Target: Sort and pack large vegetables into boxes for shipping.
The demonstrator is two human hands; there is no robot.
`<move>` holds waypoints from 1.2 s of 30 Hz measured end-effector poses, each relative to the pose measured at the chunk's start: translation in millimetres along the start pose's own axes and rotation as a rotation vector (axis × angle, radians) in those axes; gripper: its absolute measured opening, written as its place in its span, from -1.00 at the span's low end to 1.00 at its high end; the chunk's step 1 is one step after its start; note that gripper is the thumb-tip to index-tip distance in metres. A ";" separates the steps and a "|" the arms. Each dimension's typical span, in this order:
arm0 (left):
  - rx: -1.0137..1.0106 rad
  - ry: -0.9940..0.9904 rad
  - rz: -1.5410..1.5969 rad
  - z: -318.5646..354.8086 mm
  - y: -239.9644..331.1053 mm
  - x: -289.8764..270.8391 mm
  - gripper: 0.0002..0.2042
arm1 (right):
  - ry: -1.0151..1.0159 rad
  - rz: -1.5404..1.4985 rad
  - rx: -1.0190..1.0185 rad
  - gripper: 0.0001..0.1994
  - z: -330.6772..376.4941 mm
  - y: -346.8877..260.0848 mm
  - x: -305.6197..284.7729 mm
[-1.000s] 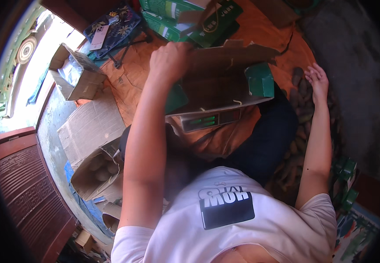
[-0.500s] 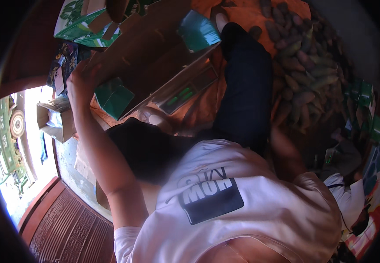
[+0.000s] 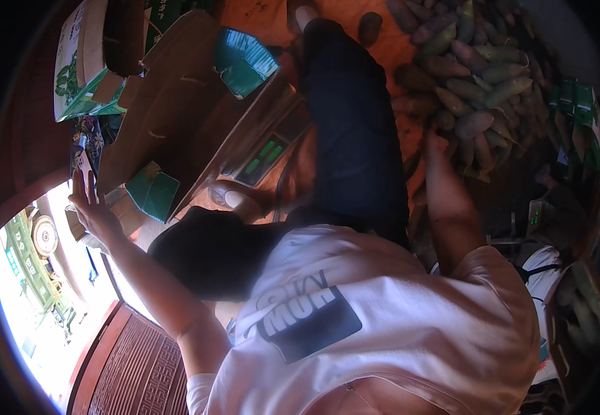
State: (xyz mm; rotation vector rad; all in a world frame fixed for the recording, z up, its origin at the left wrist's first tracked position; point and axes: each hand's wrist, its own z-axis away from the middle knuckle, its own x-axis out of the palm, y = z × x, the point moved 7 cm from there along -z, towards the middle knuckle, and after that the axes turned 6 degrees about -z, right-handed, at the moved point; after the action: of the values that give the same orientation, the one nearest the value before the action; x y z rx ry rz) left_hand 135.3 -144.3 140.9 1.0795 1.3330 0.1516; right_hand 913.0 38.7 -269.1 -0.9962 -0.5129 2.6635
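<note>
My left hand (image 3: 96, 213) is held up beside the large cardboard carton (image 3: 175, 104), fingers stretched and apart, with nothing in it. The carton lies with its brown inside facing me and its green flaps folded outward. My right hand (image 3: 435, 144) reaches down to the near edge of a heap of long, tapered root vegetables (image 3: 476, 124) that look like sweet potatoes. Its fingers are dim and partly hidden against the heap, so what they hold, if anything, does not show.
A scale with green lit digits (image 3: 264, 158) sits alongside the carton. A white-and-green box (image 3: 71, 76) stands at the far left. Orange sheeting (image 3: 258, 17) covers the floor. Several green cartons (image 3: 580, 104) are at the right. A carved reddish-brown panel (image 3: 134, 366) is at lower left.
My left hand has come away from the carton's left end, and its fingers have spread. My right hand, hidden before, now shows at the root vegetables. The whole view has shifted.
</note>
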 end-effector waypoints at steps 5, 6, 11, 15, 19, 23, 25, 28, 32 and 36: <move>-0.197 -0.006 0.297 -22.3 -36.8 51.9 -0.25 | 0.464 -0.228 -0.190 -0.15 -115.6 -36.7 -113.9; -0.201 0.054 0.247 -20.1 -44.2 24.6 -0.25 | 0.292 -0.279 -0.284 -0.19 -111.5 -48.4 -82.9; -0.170 0.017 0.267 -28.9 -60.7 45.1 -0.33 | -0.088 -0.237 -0.515 -0.17 -143.8 -95.2 -129.8; -0.235 0.030 0.374 -35.4 -55.3 35.9 -0.39 | 0.035 -0.171 -0.345 -0.20 -100.3 -74.4 -109.5; -0.218 0.062 0.402 -43.8 -70.7 19.6 -0.42 | -0.087 -0.253 -0.374 -0.19 -30.5 -66.1 -64.0; -0.040 0.054 0.350 -52.9 -65.7 13.7 -0.53 | -0.247 -0.222 -0.456 -0.24 60.0 -69.5 -11.5; -0.003 0.002 0.422 -54.9 -55.6 26.0 -0.55 | -0.418 -0.320 -0.635 -0.27 83.3 -92.3 -1.2; 0.073 -0.084 0.336 -50.6 -58.0 4.0 -0.55 | -0.583 -0.281 -0.890 -0.31 201.2 -140.2 24.1; 0.138 -0.185 0.185 -51.2 -23.5 -7.1 -0.63 | -0.867 -0.167 -1.303 -0.31 379.1 -214.2 23.6; 0.281 -0.327 -0.307 -56.7 -8.4 -6.1 -0.61 | -0.954 0.441 -1.677 -0.28 550.9 -208.8 66.7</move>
State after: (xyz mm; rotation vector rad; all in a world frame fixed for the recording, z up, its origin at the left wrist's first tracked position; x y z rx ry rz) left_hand 82.5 -122.1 147.3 1.0631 1.2245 -0.4352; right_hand 517.8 121.3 165.2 0.2591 -3.2104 2.3660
